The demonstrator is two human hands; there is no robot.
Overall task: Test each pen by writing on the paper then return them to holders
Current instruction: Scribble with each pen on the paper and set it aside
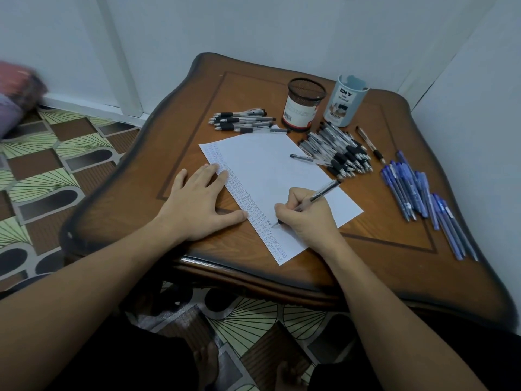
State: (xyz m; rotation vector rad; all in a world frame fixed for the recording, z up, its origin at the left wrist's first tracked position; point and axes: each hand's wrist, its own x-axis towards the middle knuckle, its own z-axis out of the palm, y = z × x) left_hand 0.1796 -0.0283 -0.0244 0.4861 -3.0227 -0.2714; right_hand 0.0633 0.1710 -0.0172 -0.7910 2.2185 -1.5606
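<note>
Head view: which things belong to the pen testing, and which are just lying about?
In the job: pen in the right hand, paper, left hand steadying it, black pen pile, small pen row, blue pens, mesh holder, DIY holder.
Lying about: blurred bundle on the floor.

Bench (380,249) was brown wood, paper (270,165) white, loose pens (423,201) blue, mesh holder (304,104) black, floor (56,170) green-and-brown fan-patterned.

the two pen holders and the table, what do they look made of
Black holder: likely metal wire mesh, see-through weave, paper label round it. Pale blue holder: probably smooth plastic, opaque walls. Table: glossy varnished wood or veneer, grain and highlights showing.
</note>
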